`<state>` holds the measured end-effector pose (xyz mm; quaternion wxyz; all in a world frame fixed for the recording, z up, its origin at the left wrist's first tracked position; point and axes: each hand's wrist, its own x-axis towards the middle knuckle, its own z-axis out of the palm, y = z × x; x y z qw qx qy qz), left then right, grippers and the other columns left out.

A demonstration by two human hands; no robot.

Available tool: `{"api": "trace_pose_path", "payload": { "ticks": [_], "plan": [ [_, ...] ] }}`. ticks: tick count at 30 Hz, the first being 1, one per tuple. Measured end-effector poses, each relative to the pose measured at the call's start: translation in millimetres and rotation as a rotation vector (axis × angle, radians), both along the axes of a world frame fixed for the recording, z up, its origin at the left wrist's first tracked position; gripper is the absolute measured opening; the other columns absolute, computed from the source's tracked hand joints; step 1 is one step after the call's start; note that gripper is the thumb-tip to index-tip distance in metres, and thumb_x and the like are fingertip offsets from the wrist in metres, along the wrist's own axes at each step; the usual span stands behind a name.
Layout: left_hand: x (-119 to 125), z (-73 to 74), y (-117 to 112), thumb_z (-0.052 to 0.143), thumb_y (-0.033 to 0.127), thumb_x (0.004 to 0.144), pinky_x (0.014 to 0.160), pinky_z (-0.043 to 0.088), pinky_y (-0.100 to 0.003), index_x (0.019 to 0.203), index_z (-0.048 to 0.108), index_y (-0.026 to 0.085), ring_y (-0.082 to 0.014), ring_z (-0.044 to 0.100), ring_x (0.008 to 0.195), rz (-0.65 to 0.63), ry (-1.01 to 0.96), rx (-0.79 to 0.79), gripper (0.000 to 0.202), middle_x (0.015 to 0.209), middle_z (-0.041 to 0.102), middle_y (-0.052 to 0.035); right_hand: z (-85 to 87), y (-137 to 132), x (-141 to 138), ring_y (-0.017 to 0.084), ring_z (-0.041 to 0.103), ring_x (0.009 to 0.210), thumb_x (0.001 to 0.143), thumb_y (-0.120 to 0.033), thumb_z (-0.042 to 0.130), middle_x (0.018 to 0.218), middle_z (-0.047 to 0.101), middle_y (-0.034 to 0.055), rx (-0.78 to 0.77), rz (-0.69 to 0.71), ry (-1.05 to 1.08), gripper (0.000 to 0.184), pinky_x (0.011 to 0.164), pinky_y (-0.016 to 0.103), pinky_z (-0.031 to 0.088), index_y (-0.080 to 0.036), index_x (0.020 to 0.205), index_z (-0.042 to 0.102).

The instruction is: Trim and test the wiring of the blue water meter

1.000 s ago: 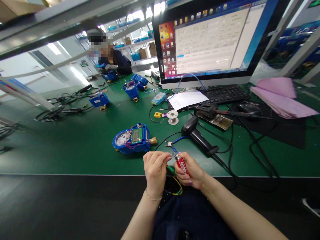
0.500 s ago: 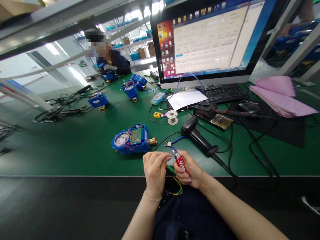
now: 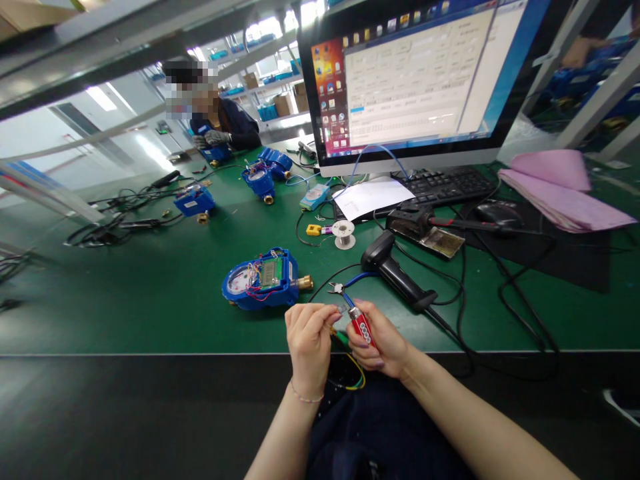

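Note:
A red lighter [image 3: 364, 328] is gripped in my right hand [image 3: 383, 343], its metal top pointing up and left. My left hand [image 3: 309, 340] is closed in a pinch close beside the lighter's top. Yellow and green wires [image 3: 358, 379] hang from its fingers, and a small clear-grey piece [image 3: 342, 309] shows at the fingertips. No flame can be made out. Just beyond my hands lie blue-handled cutting pliers [image 3: 352, 285]. A blue meter [image 3: 263, 280] with a display, exposed wiring and a brass fitting lies to the left on the green bench [image 3: 165, 313].
A black barcode scanner [image 3: 397, 272] lies to the right, its cable trailing. Behind stand a solder spool [image 3: 344, 235], a keyboard [image 3: 450, 187] and a monitor [image 3: 410, 87]. More blue meters [image 3: 259, 181] stand at the back left, near a co-worker in gloves [image 3: 225, 127]. Pink sheets [image 3: 560, 193] lie right.
The lighter has shifted very slightly, its top now a little apart from the left fingertips, where the clear-grey piece shows more. Both hands otherwise keep their places.

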<state>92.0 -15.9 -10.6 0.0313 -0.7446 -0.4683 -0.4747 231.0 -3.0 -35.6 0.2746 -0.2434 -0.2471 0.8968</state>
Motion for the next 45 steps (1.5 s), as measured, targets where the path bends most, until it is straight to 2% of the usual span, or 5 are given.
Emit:
{"api": "trace_pose_path", "payload": {
  "ticks": [19,26,31,38,45],
  "plan": [
    [-1,-1.4,2,0.06,0.019,0.084,0.073,0.04,-0.029,0.083,0.063,0.019,-0.0133,0.053,0.076,-0.041,-0.105,-0.066,0.003,0.077,0.063,0.0005,7.6,-4,8,0.003,0.016,0.025,0.081,-0.073,0.016,0.03,0.022,-0.0073,0.083,-0.09,-0.078,0.068,0.028,0.015,0.011,-0.018,0.046,0.036],
    [-12,-23.1,8,0.062,0.023,0.08,0.07,0.043,-0.025,0.077,0.062,0.019,-0.0132,0.055,0.074,-0.066,-0.428,-0.33,0.005,0.075,0.059,0.0003,29.9,10,93,0.009,0.037,0.045,0.079,-0.072,0.031,0.052,0.042,-0.002,0.61,-0.833,-0.907,0.061,0.044,0.023,0.028,-0.016,0.082,0.058],
    [-20,-49.5,14,0.06,0.034,0.079,0.07,0.044,-0.024,0.079,0.061,0.017,-0.0136,0.056,0.073,0.024,-0.562,-0.483,0.017,0.075,0.059,-0.0005,6.6,27,163,0.02,0.054,0.062,0.084,-0.049,0.037,0.078,0.063,0.0125,0.888,-0.804,-1.903,0.045,0.057,0.031,0.036,-0.015,0.099,0.061],
    [-20,-55.0,19,0.06,0.046,0.079,0.063,0.044,-0.023,0.076,0.058,0.016,-0.014,0.056,0.065,0.063,-0.601,-0.507,0.03,0.069,0.059,-0.0003,-37.8,40,179,0.024,0.059,0.072,0.083,-0.039,0.041,0.088,0.062,0.0141,0.977,-0.755,-2.059,0.042,0.063,0.035,0.045,-0.012,0.11,0.058],
    [-22,-58.3,12,0.061,0.044,0.079,0.062,0.045,-0.022,0.076,0.058,0.017,-0.0144,0.054,0.065,0.009,-0.61,-0.471,0.027,0.071,0.056,-0.0007,-23.3,27,153,0.023,0.056,0.086,0.083,-0.034,0.047,0.092,0.055,0.0105,1.209,-1.096,-1.846,0.029,0.077,0.038,0.048,-0.015,0.099,0.062]
  ]
}}
